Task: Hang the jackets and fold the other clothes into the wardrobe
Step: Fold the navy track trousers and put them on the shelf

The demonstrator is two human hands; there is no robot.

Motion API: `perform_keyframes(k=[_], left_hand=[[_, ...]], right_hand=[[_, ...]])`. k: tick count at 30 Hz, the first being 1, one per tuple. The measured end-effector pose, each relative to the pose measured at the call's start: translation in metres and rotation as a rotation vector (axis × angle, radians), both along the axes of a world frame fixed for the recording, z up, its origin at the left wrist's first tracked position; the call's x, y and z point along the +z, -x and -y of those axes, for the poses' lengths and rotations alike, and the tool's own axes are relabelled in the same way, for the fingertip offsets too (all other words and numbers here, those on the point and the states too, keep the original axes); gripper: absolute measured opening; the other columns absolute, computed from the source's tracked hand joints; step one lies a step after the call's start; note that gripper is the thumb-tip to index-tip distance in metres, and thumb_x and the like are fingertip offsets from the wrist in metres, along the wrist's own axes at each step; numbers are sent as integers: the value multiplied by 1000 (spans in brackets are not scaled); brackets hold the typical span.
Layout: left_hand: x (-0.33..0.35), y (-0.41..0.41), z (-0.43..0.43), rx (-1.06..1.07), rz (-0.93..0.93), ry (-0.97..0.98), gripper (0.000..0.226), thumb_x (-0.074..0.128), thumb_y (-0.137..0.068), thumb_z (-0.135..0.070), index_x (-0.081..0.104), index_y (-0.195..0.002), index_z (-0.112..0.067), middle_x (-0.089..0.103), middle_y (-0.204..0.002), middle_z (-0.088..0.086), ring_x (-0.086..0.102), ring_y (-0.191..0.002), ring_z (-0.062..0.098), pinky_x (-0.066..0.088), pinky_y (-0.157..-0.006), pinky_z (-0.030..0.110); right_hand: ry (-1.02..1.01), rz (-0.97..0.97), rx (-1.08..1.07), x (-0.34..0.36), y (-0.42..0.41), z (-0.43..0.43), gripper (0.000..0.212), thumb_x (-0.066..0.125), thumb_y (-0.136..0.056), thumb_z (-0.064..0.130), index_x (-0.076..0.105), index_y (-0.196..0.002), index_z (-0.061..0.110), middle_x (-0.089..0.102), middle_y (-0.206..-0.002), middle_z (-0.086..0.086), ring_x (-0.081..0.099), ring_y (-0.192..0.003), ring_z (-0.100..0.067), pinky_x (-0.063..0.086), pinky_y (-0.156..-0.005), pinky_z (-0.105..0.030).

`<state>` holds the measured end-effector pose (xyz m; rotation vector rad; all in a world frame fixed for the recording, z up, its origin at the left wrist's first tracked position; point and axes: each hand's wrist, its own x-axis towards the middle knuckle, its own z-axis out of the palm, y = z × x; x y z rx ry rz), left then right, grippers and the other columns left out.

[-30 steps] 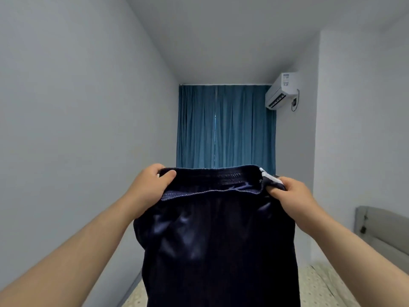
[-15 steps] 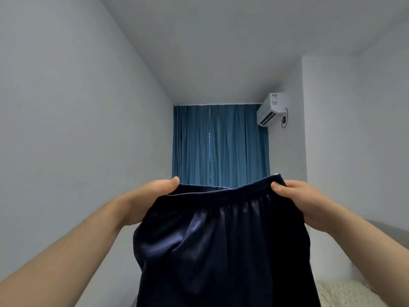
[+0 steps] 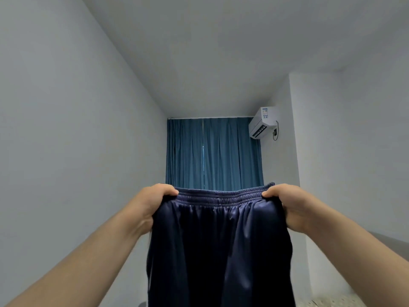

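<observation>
A pair of shiny navy-blue trousers [image 3: 219, 251] with an elastic waistband hangs in front of me at chest height. My left hand [image 3: 148, 204] grips the left end of the waistband, thumb on top. The right end is gripped by my right hand [image 3: 290, 204] in the same way. The waistband is stretched flat between both hands and the fabric falls straight down out of the frame. No wardrobe or jacket is in view.
A blue curtain [image 3: 212, 151] covers the far wall. A white air conditioner [image 3: 262, 122] hangs high on the right. A plain wall runs close on the left. A grey headboard [image 3: 389, 244] and a strip of patterned bedding [image 3: 336, 301] show at the lower right.
The view has tilted further up towards the ceiling. Both hands have pulled the waistband taut and flat, so the gathered elastic now faces me; the white label has gone from sight.
</observation>
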<state>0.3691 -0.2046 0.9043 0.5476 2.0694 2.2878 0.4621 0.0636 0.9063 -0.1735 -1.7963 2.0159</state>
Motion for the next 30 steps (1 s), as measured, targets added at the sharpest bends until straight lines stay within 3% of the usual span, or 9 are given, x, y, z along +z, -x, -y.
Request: perform_keyframes(k=[4,8,12,15,19,21,24,26,30], left_hand=[[6,-29,-34,-84,-100,-110,10,62,-81,-4,67,-90,-1,68,-83,23,63,-63,27,52,-56,30],[6,-45,-53,-129,-294,-60,18,66,-90,-19,65,-80,-3,66,-73,14,63,-58,20,51,-53,26],[8,-47,-42,-421,-170,-102,39,46,-101,-31,73,-102,-2,75,-96,15,74,-85,24,59,-66,30],[2,-37,-30,-524,-180,5,36,41,-99,-20,69,-117,-5,72,-111,16,70,-103,28,58,-79,33],[-17,-23,-22,-125,-421,-4,19,53,-97,-10,69,-106,-14,74,-96,7,71,-78,12,53,-59,22],[-31,-11,-13,54,-527,-13,21,70,-88,-23,66,-108,-30,69,-106,0,66,-93,9,53,-75,23],[-56,-4,-5,-416,-320,-21,51,79,-75,-47,67,-116,-18,66,-123,18,59,-119,39,46,-103,53],[-68,-2,-5,-579,-145,-129,64,86,-68,-44,68,-115,-4,64,-122,26,62,-114,42,51,-95,52],[-72,1,-2,-525,-49,-324,37,80,-74,-21,73,-103,0,68,-110,27,70,-95,38,58,-75,42]], right_hand=[[164,-158,96,0,4,41,17,45,-96,-4,59,-104,-8,68,-99,-23,67,-81,-31,56,-69,-35],[-109,-262,218,-9,-1,74,18,52,-97,6,66,-105,-1,73,-99,-21,73,-84,-28,60,-63,-36],[-215,-383,219,-19,-2,76,16,67,-93,27,68,-98,11,75,-86,-11,74,-78,-25,58,-61,-32],[-209,-387,200,-24,0,70,11,66,-93,14,67,-102,8,75,-92,-15,74,-83,-29,60,-65,-36],[-193,-415,222,-28,6,66,19,58,-82,-2,67,-98,2,68,-85,-21,68,-72,-29,58,-61,-39],[-187,-422,281,-28,4,64,21,55,-68,4,68,-83,8,63,-73,-14,64,-62,-22,53,-53,-33],[-141,-414,344,-29,5,66,19,50,-58,7,64,-68,16,57,-68,-7,57,-58,-19,50,-53,-32],[-116,-398,353,-31,8,68,22,50,-57,8,64,-73,13,57,-72,-9,57,-63,-22,50,-58,-35],[-118,-268,338,-36,13,80,44,48,-50,9,63,-91,5,62,-80,-14,62,-70,-27,54,-62,-38]])
